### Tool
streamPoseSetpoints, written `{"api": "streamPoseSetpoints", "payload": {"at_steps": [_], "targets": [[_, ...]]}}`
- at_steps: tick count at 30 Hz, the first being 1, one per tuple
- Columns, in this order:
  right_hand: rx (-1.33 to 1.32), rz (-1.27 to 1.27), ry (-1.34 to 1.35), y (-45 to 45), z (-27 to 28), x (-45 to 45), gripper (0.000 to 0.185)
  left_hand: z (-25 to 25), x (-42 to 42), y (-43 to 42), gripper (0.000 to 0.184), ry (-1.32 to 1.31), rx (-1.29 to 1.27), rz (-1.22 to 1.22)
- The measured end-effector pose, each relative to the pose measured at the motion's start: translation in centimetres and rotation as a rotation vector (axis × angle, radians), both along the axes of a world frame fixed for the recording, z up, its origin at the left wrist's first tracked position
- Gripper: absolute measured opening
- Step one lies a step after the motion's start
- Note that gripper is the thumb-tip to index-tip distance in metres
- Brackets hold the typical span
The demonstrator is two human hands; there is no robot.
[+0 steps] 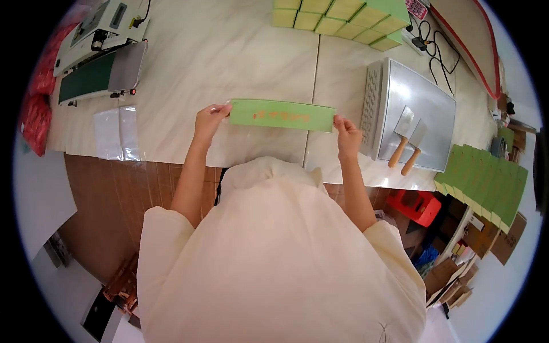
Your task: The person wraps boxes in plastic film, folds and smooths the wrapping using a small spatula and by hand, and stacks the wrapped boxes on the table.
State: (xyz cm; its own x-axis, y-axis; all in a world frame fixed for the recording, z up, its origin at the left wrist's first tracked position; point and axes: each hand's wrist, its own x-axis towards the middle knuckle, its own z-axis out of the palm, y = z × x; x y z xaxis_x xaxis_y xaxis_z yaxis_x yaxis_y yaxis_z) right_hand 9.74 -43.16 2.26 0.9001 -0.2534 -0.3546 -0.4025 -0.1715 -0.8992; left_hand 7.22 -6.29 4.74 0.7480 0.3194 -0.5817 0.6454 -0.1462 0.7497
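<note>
A long, narrow green box [282, 115] with orange lettering is stretched level between my two hands, over the near part of the marble-patterned table. My left hand [211, 121] is closed on its left end, where a bit of shiny clear film seems to show. At the other end, my right hand [347, 136] pinches the lower right corner. The box's depth and underside are hidden from this angle.
Left stands a machine with a green conveyor belt [86, 83], near clear plastic bags [117, 133]. Right, two wooden-handled scrapers [406, 136] lie on a metal-topped unit [393, 86]. Green boxes are stacked at the back [343, 20] and right [486, 180]. A red stool [420, 208] stands below.
</note>
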Motion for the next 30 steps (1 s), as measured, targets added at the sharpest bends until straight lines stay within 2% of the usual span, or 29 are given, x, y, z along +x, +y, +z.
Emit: {"api": "streamPoseSetpoints", "payload": {"at_steps": [3, 14, 21, 25, 27, 30], "targets": [[0.096, -0.024, 0.004, 0.0, -0.3, -0.2, 0.032, -0.3, 0.0, 0.1, 0.034, -0.041, -0.032, 0.036], [0.084, 0.002, -0.039, -0.1, -0.7, -0.4, 0.033, -1.8, 0.0, 0.8, 0.031, -0.086, -0.095, 0.048], [0.148, -0.026, -0.069, 0.2, -1.0, -0.4, 0.032, -0.7, 0.2, 0.4, 0.031, -0.104, -0.086, 0.062], [0.086, 0.009, -0.017, -0.6, -0.9, -0.1, 0.031, -0.9, 0.3, 0.6, 0.028, -0.124, -0.099, 0.060], [0.211, 0.018, -0.031, -0.9, -0.8, 0.3, 0.028, -0.8, 0.1, 0.8, 0.027, -0.134, -0.109, 0.080], [0.064, -0.024, 0.092, -2.7, 1.3, 1.1, 0.025, -1.1, -0.5, 2.2, 0.026, -0.169, -0.113, 0.148]]}}
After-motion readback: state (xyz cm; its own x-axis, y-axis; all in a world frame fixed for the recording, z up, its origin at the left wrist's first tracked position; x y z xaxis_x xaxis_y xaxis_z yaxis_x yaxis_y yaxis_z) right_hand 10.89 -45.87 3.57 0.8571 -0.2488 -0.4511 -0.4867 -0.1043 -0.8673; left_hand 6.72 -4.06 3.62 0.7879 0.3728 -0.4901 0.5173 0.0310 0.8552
